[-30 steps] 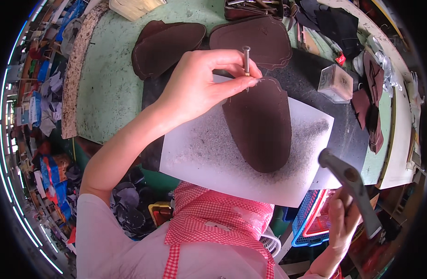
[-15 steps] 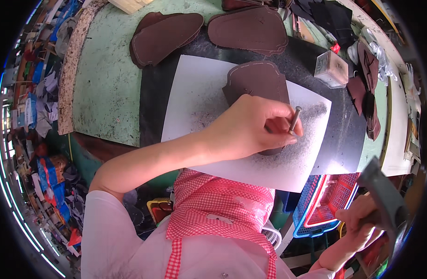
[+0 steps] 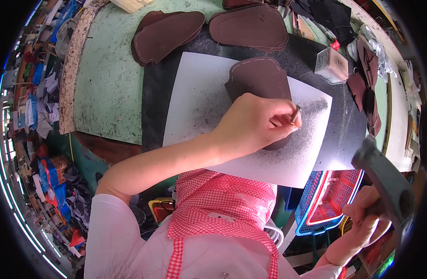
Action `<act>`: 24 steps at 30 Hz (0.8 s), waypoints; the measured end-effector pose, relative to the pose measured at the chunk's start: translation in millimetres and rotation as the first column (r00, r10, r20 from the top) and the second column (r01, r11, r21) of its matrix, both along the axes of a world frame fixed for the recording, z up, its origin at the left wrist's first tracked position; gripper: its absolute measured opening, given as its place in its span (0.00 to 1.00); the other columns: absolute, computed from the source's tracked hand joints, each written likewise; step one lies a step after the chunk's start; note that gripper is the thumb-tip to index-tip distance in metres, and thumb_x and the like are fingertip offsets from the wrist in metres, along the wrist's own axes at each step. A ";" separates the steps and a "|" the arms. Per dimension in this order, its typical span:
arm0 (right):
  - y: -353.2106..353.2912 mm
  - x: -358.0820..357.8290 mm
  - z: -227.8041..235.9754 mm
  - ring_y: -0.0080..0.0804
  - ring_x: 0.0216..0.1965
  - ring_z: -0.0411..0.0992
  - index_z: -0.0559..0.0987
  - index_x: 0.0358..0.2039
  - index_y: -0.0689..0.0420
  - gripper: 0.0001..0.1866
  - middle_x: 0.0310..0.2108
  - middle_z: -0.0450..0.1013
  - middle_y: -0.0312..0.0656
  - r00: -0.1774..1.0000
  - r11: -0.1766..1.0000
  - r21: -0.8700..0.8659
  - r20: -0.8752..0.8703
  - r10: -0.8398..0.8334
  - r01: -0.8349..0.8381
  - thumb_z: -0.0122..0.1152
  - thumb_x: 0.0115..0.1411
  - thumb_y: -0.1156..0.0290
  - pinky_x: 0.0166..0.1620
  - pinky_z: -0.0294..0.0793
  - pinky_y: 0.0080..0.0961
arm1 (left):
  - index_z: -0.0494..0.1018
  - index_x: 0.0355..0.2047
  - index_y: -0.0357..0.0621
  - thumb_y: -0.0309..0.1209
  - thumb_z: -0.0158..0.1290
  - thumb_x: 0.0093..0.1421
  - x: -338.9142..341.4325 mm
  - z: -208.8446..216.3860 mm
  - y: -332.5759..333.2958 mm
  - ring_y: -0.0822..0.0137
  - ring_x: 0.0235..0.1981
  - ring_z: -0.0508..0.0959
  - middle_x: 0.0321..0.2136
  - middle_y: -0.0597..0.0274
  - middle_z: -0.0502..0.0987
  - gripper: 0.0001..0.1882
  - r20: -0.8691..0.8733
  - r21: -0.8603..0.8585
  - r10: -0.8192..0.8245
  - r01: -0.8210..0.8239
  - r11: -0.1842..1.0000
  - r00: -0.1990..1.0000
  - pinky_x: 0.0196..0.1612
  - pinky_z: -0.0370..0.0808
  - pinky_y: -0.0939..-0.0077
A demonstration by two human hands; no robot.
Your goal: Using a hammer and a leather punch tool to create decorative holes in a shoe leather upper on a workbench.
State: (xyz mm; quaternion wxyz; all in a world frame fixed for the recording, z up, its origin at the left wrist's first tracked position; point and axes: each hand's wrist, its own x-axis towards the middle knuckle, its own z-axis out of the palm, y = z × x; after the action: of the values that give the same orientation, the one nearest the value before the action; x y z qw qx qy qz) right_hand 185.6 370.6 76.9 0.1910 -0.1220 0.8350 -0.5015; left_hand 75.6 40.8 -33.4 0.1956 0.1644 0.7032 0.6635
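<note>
My left hand (image 3: 253, 122) is closed around a short metal punch (image 3: 295, 114), which stands near the right edge of a brown leather piece (image 3: 260, 76). Its lower tip is hidden by the fingers. The leather lies on a white sheet (image 3: 190, 100) strewn with dark specks, and my wrist and forearm cross over that sheet. Off to the lower right, my right hand (image 3: 366, 217) grips a hammer (image 3: 385, 176) with a dark, curved metal head, held beside the table edge. Most of the hammer's handle is out of sight.
Two stacks of similar brown pieces, a left one (image 3: 169, 35) and a right one (image 3: 248, 27), lie behind the sheet. A small clear box (image 3: 331, 66) stands on the dark mat (image 3: 153, 93). Blue and red plastic baskets (image 3: 311, 218) sit below the table's right front.
The hammer in my right hand has risen slightly and turned. In my left fingers the punch now looks shorter and more upright. The leather remains in nearly the same place.
</note>
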 end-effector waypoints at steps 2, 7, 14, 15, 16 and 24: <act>-51.6 -7.2 -3.4 0.32 0.17 0.68 0.75 0.30 0.63 0.13 0.19 0.70 0.44 0.997 0.996 0.072 -0.061 -0.043 0.047 0.59 0.59 0.64 0.21 0.63 0.25 | 0.77 0.34 0.39 0.26 0.58 0.57 3.0 1.5 6.3 0.73 0.31 0.81 0.30 0.62 0.80 0.05 -0.197 -0.182 -0.046 0.009 0.983 0.979 0.35 0.78 0.81; -112.1 -22.9 -6.5 0.34 0.19 0.70 0.76 0.35 0.62 0.08 0.22 0.70 0.44 0.970 0.952 0.263 -0.224 -0.098 0.157 0.58 0.58 0.71 0.22 0.65 0.27 | 0.78 0.36 0.43 0.27 0.59 0.56 9.0 -6.4 1.6 0.67 0.28 0.81 0.30 0.61 0.80 0.07 -0.548 -0.272 -0.105 -0.058 0.960 0.830 0.30 0.77 0.79; -101.5 -14.1 -10.9 0.19 0.29 0.67 0.72 0.50 0.65 0.16 0.33 0.73 0.38 0.948 0.947 -0.050 -0.017 -0.318 0.316 0.55 0.63 0.73 0.33 0.66 0.18 | 0.75 0.38 0.34 0.23 0.54 0.62 0.8 -4.2 -2.4 0.77 0.41 0.78 0.33 0.63 0.80 0.06 0.081 0.062 -0.044 0.039 0.997 0.996 0.47 0.76 0.80; -97.2 -11.7 -7.8 0.22 0.32 0.69 0.72 0.51 0.64 0.17 0.36 0.73 0.40 0.945 0.945 -0.019 0.035 -0.326 0.327 0.56 0.62 0.73 0.36 0.68 0.19 | 0.75 0.38 0.34 0.23 0.54 0.61 1.3 -4.3 -1.3 0.77 0.40 0.78 0.33 0.63 0.80 0.06 0.065 0.028 -0.043 0.041 0.999 0.997 0.45 0.76 0.81; -95.1 -10.9 -5.0 0.25 0.35 0.71 0.71 0.53 0.63 0.19 0.38 0.74 0.42 0.938 0.942 0.014 0.086 -0.335 0.336 0.58 0.61 0.73 0.39 0.70 0.20 | 0.76 0.37 0.35 0.23 0.55 0.60 1.7 -3.9 -0.7 0.77 0.39 0.79 0.34 0.62 0.80 0.06 0.049 -0.005 -0.041 0.041 0.999 0.998 0.44 0.76 0.82; -93.5 -10.7 -16.5 0.17 0.13 0.56 0.70 0.25 0.60 0.20 0.16 0.62 0.33 0.887 0.828 -0.440 -0.133 -0.442 0.347 0.53 0.60 0.54 0.19 0.56 0.14 | 0.77 0.38 0.40 0.26 0.58 0.58 12.6 -3.0 -1.0 0.79 0.28 0.79 0.27 0.65 0.81 0.08 -0.526 -0.295 -0.132 -0.035 0.955 0.840 0.30 0.75 0.84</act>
State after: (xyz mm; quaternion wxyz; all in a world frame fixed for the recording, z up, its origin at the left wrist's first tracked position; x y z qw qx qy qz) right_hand 174.9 277.1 60.4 -0.0443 -0.0396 0.7361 -0.6742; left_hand 88.2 39.8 -36.4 0.0286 0.3318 0.8155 0.4734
